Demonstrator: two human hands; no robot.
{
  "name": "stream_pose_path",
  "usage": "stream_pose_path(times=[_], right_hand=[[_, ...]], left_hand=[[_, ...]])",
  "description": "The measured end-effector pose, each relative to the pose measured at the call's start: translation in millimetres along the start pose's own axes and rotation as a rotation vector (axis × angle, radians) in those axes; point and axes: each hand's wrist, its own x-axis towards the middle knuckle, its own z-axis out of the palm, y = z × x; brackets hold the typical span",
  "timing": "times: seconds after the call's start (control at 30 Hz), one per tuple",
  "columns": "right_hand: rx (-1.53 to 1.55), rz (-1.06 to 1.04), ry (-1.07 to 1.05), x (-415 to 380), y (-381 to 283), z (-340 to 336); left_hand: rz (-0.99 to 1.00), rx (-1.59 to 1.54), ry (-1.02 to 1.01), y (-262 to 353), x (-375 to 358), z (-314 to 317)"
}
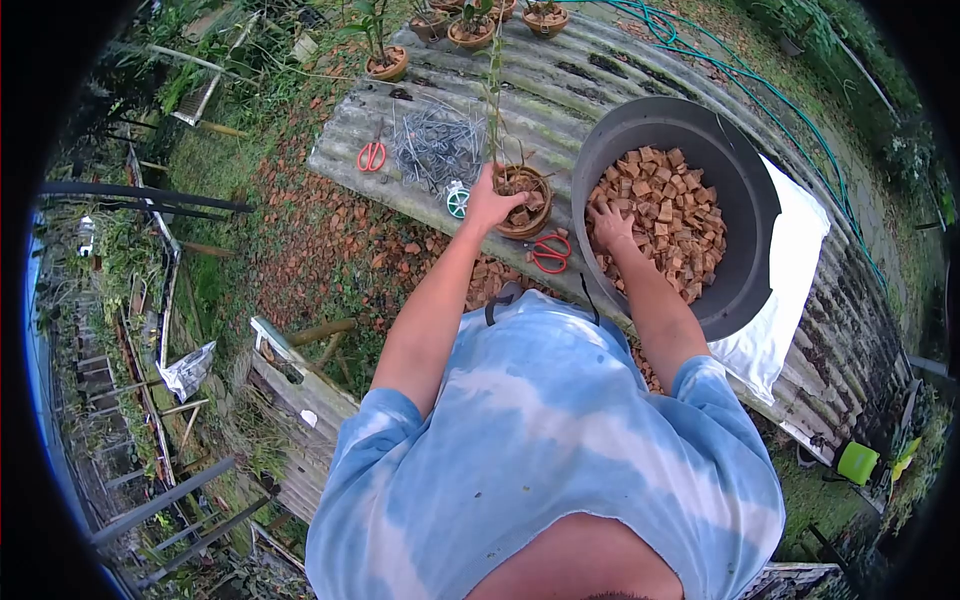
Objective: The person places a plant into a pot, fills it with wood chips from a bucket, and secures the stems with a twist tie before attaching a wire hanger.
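right hand (pixel 610 226) palm down, fingers spread among brick chunks (pixel 665 225) in grey tub (pixel 745 190) at sheet's near edge | red scissors (pixel 551 252) between tub and clay pot | left hand (pixel 490 203) cupped on clay pot (pixel 527 200) rim, plant stem upright | wire pile (pixel 437 145), second scissors (pixel 372 155) mid-sheet | potted plants (pixel 470 30) at corrugated sheet (pixel 590 80) far edge

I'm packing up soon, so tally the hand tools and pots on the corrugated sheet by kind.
Red-handled scissors: 2
Clay pots: 5 clearly visible, more cut off at the top edge
Large grey basin: 1
Total: 8
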Motion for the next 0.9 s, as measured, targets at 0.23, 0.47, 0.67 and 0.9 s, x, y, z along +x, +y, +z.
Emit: stream_pose_path(times=[0.23, 0.47, 0.67, 0.9], right_hand=[[-0.136, -0.06, -0.275, -25, -15, -27], [-0.107, -0.134, -0.144, -25, -5, 0], [-0.132, -0.171, -0.05, -19, 0, 11], [-0.109, -0.189, -0.001, -22, 4, 20]], left_hand=[[0.007, 0.028, 0.01, 11, -5, -1], [0.04, 0.023, 0.035, 1, 1, 4], [0.047, -0.031, 0.038, 6, -3, 4], [0.058, 0.071, 0.072, 7, -4, 2]])
